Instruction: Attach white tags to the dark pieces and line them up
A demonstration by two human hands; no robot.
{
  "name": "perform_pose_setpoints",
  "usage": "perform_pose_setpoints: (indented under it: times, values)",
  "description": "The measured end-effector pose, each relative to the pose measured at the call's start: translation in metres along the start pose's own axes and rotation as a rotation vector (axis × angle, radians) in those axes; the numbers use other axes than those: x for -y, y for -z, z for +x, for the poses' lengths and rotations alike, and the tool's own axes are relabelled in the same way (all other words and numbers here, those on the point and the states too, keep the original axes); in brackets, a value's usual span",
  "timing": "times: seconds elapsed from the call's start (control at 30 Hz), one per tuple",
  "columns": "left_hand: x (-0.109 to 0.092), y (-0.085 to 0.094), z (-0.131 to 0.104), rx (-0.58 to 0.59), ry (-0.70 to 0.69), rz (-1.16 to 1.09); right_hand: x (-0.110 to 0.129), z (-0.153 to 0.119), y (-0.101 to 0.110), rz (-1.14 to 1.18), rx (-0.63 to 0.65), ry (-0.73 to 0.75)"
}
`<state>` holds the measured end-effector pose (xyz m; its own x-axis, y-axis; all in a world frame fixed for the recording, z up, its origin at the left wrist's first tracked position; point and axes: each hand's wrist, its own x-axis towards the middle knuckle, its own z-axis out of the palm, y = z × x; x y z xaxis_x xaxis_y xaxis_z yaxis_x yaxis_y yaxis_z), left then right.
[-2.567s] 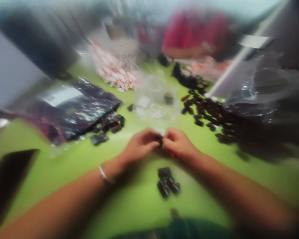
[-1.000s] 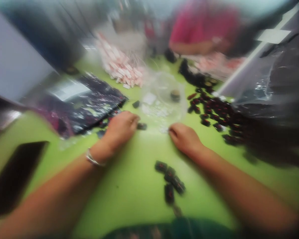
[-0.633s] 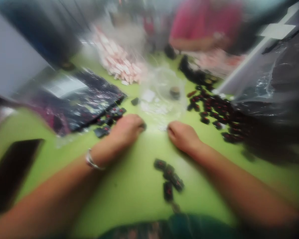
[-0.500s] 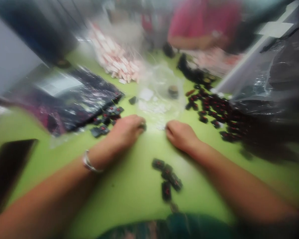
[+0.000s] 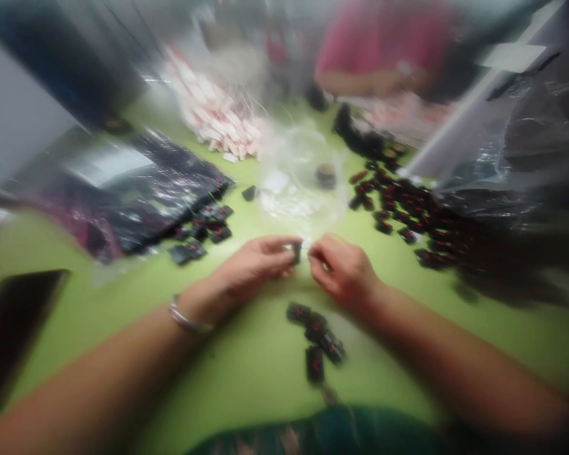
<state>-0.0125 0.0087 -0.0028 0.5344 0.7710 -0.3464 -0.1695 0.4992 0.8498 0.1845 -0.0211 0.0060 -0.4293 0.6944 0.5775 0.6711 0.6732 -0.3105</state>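
Black, blocky little piece (image 5: 297, 252) sits pinched in the left hand (image 5: 257, 259) over the green counter (image 5: 246, 341). Right hand (image 5: 345, 268) is curled just beside it at 3 o'clock, can't tell if it's gripping anything. Four black, red-marked blocks (image 5: 316, 327) sit at 6.

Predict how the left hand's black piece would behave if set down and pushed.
The black piece looks stiff, with no visible bend in the left hand. Being held by fingertips suggests little weight. Similar blocky pieces lie on the green table, so it would likely slide, not roll.
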Motion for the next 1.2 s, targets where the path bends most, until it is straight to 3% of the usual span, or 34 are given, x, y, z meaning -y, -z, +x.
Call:
perform_pose_setpoints:
  times: [0.23, 0.57, 0.83, 1.03, 1.2]
  values:
    - [0.002, -0.001, 0.0, 0.056, 0.013, 0.052, -0.001, -0.002, -0.004, -0.138, 0.043, 0.046]
    - [0.004, -0.001, 0.001, 0.01, 0.012, 0.109, 0.004, -0.002, -0.004, -0.332, 0.064, 0.105]
    - [0.002, -0.007, -0.001, -0.073, -0.03, -0.102, 0.007, -0.008, -0.012, 0.092, -0.076, 0.018]
    - [-0.005, -0.009, -0.003, -0.047, -0.076, -0.161, 0.014, -0.009, -0.007, 0.296, -0.088, -0.068]
    - [-0.013, -0.004, -0.002, -0.083, -0.174, -0.232, -0.003, -0.006, 0.002, 0.419, -0.064, -0.309]
